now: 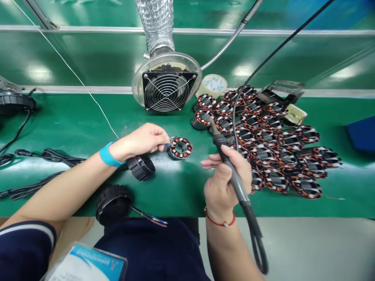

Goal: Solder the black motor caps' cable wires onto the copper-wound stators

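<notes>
My left hand (142, 140) is closed in a pinch on the thin wires at the left side of a wound stator ring (180, 148) that lies on the green bench (73, 125). A blue band sits on that wrist. My right hand (225, 178) is wrapped round the black handle of a soldering iron (227, 158), tip pointing up and left, a little right of the ring. Its black cable loops down past the bench edge. A red cord circles the right wrist.
A heap of several copper-wound stators (272, 136) fills the bench to the right. A fume fan (166, 90) on a foil duct stands behind, next to a tape roll (213, 84). Two black round housings (141, 167) (113, 203) and black cables (38, 156) lie at the left.
</notes>
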Tool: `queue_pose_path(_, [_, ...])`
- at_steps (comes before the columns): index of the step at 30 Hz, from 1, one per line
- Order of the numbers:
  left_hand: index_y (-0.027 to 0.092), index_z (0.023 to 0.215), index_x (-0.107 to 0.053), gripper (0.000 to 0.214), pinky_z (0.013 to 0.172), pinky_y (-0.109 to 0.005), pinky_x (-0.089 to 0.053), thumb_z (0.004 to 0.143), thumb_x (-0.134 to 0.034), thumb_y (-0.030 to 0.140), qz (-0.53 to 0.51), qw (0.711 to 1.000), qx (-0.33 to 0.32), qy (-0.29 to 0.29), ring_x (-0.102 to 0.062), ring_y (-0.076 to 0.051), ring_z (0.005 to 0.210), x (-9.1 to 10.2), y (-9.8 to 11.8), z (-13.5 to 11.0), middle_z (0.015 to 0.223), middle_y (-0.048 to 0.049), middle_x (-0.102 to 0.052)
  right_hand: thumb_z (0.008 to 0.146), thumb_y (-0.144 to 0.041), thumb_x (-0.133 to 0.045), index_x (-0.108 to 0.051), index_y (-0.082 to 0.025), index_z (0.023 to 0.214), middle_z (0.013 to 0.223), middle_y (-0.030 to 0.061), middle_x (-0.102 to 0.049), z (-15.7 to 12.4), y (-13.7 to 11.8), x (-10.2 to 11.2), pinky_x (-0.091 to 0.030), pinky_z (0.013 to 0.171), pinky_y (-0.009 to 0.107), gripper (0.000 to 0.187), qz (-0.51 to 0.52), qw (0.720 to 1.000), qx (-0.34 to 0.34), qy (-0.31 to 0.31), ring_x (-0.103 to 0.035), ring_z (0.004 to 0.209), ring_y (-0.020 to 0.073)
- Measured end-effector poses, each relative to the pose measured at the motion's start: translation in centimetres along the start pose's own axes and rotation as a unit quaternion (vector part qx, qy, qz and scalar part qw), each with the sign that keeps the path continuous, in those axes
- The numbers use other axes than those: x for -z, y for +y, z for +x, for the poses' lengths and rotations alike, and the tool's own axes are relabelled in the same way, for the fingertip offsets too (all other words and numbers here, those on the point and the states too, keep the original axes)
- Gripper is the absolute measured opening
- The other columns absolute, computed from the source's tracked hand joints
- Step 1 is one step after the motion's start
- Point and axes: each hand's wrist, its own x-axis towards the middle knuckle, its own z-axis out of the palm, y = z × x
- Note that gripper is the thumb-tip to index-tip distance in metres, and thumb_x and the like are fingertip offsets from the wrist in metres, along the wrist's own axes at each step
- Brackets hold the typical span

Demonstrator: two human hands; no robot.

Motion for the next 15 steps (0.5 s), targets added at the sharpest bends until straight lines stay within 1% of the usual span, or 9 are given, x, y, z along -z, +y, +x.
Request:
queue_pose_path(1, [0.013, 0.067, -0.058, 0.02, 0.042, -0.018, -0.025, 0.085, -0.054, 0.017, 0.007, 1.0, 0.0, 0.002, -0.034, -0.003, 0.04, 0.0, -0.07, 0.03, 0.056, 0.002, -0.056, 0.094, -0.031, -0.058, -0.063, -0.025, 0.118, 0.088, 0.0014, -0.066, -0.16, 0.01, -0.17, -0.055, 0.055, 0.03, 0.025, 0.02, 1.0, -0.006, 0.016, -0.066, 0.062, 0.0134])
queue_pose_path(3, [0.013, 0.067, -0.059, 0.02, 0.041, -0.018, -0.024, 0.085, -0.054, 0.019, 0.02, 1.0, 0.001, 0.006, -0.033, -0.003, 0.04, 0.02, -0.14, 0.05, 0.055, 0.0022, -0.055, 0.09, -0.022, -0.063, -0.064, -0.024, 0.111, 0.076, -0.0025, -0.064, -0.37, -0.08, -0.48, -0.052, 0.048, 0.025, 0.021, 0.059, 0.997, 0.012, 0.037, -0.063, 0.053, 0.0113])
queue_pose_path(6, [0.014, 0.065, -0.057, 0.02, 0.041, -0.019, -0.022, 0.084, -0.054, 0.018, 0.035, 0.999, 0.004, 0.013, -0.032, -0.003, 0.04, 0.01, -0.07, -0.02, 0.054, 0.0028, -0.054, 0.089, -0.021, -0.063, -0.063, -0.021, 0.105, 0.066, -0.0044, -0.062, -0.57, -0.25, -0.57, -0.047, 0.04, 0.022, 0.017, 0.093, 0.994, 0.053, -0.004, -0.06, 0.045, 0.0105])
queue_pose_path(8, [0.014, 0.064, -0.056, 0.019, 0.042, -0.019, -0.023, 0.083, -0.054, 0.017, 0.043, 0.999, 0.0, 0.021, -0.033, -0.004, 0.041, -0.02, 0.04, -0.09, 0.054, 0.0033, -0.053, 0.089, -0.022, -0.063, -0.063, -0.02, 0.102, 0.064, -0.0039, -0.063, -0.69, -0.27, -0.43, -0.046, 0.038, 0.022, 0.014, 0.107, 0.992, 0.055, -0.029, -0.06, 0.044, 0.0111])
queue_pose_path(10, [0.014, 0.063, -0.056, 0.019, 0.044, -0.018, -0.026, 0.082, -0.055, 0.016, 0.048, 0.998, -0.013, 0.029, -0.036, -0.004, 0.044, -0.04, 0.12, -0.15, 0.055, 0.0035, -0.052, 0.088, -0.021, -0.063, -0.063, -0.02, 0.102, 0.065, -0.0036, -0.064, -0.78, -0.22, -0.28, -0.047, 0.037, 0.022, 0.014, 0.114, 0.992, 0.044, -0.04, -0.06, 0.044, 0.0115])
queue_pose_path(15, [0.014, 0.061, -0.055, 0.02, 0.048, -0.019, -0.029, 0.081, -0.053, 0.014, 0.067, 0.997, -0.03, 0.036, -0.039, -0.005, 0.048, -0.01, 0.12, -0.13, 0.055, 0.0035, -0.052, 0.088, -0.021, -0.064, -0.063, -0.019, 0.102, 0.064, -0.0038, -0.065, -0.81, -0.09, -0.23, -0.047, 0.037, 0.022, 0.014, 0.133, 0.99, 0.036, -0.037, -0.061, 0.043, 0.0116])
